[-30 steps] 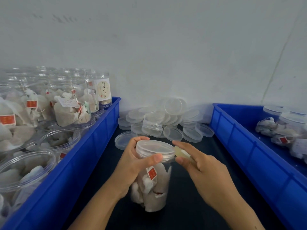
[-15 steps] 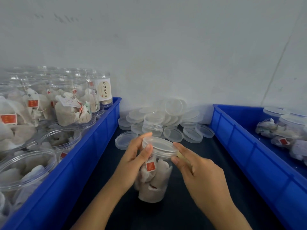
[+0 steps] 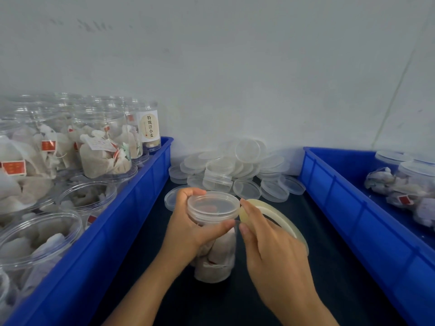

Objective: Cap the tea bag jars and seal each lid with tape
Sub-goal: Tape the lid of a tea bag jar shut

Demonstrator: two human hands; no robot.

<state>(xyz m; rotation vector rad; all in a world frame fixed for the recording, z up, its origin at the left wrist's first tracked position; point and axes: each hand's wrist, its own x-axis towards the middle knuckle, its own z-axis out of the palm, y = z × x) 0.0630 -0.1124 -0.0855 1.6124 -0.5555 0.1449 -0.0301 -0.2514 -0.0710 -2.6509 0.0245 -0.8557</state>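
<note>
Jar [image 3: 217, 255] stands on the dark table between the bins, left hand [image 3: 188, 229] wrapped round its lid [image 3: 213, 207], right hand [image 3: 270, 241] pinching the tape roll [image 3: 280, 216] alongside. Light, slick plastic, likely; grip the rim.

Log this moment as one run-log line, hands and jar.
step: taping lid | left hand: grips capped tea bag jar | right hand: holds tape roll at lid rim | seal: not visible yet

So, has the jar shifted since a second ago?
No. The jar stands in the same spot, just right of the loose lid beside the left bin, gripped by the left hand.
</note>
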